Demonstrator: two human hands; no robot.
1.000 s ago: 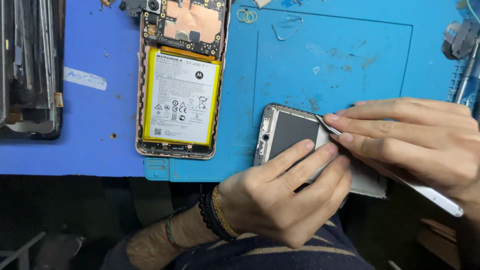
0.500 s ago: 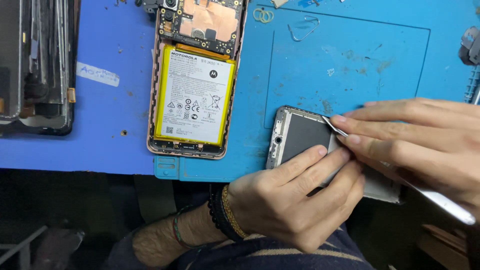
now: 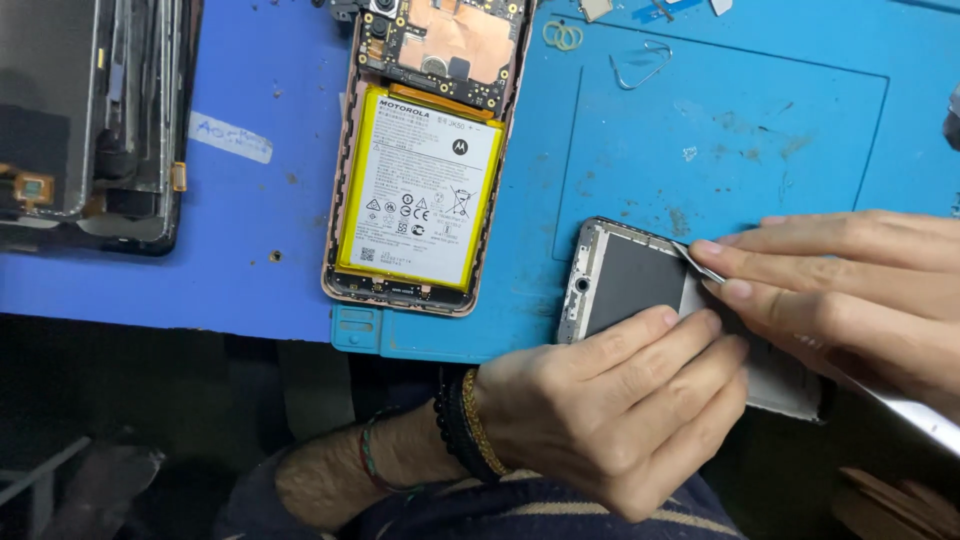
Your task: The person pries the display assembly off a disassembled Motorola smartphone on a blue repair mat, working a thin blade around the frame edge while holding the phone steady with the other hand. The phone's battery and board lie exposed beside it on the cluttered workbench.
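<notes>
Phone frame pinned at the mat's near edge

Phone frame (image 3: 640, 275) lies on the blue mat (image 3: 760, 130) at the table's near edge. The left hand (image 3: 610, 410) presses its fingers flat on it. The right hand (image 3: 850, 290) pinches a thin metal tool (image 3: 700, 262), tip against the frame's top edge. An opened phone with battery (image 3: 420, 190) lies well apart.

light: bright, even, from overhead on the blue mat (image 3: 720, 120)
shadows: soft, short under the hands; floor below the mat's near edge dark
glare: mild sheen on white battery (image 3: 420, 190)
focus: sharp centre, slight softness at right edge
distortion: little
</notes>
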